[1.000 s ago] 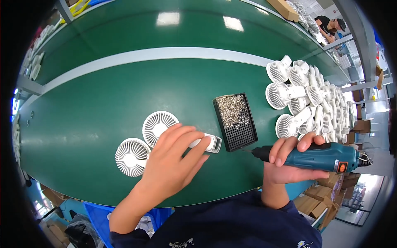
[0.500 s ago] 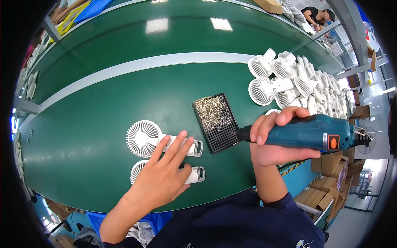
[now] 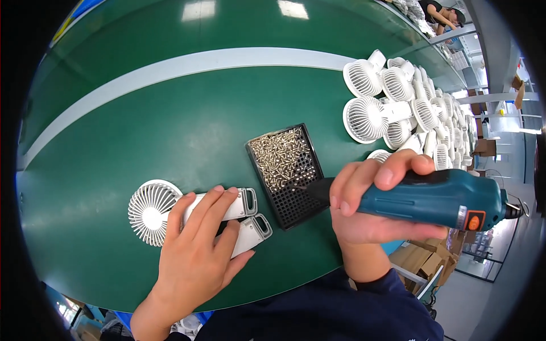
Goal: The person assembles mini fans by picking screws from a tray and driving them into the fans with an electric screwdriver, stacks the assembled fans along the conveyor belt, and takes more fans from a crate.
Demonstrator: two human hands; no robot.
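My left hand lies palm down with fingers stretched across two white handheld fans. The upper fan shows its round ribbed head and its handle, which ends in a loop. Of the lower fan, only the tilted handle end shows; my hand covers the rest. My right hand is wrapped round a teal electric screwdriver, held level with its nose to the left. The thin bit reaches over a black screw tray, near the screws. Loose silvery screws cover its far part; the near part shows bare holes.
Many white fans are piled at the right of the green table. A pale strip runs across it. Cardboard boxes stand below at the right. Another person works at the far right.
The view has shifted closer. The lower fan's handle has turned and now lies against the upper one, its head hidden under my left hand. The screwdriver's bit has moved further over the tray.
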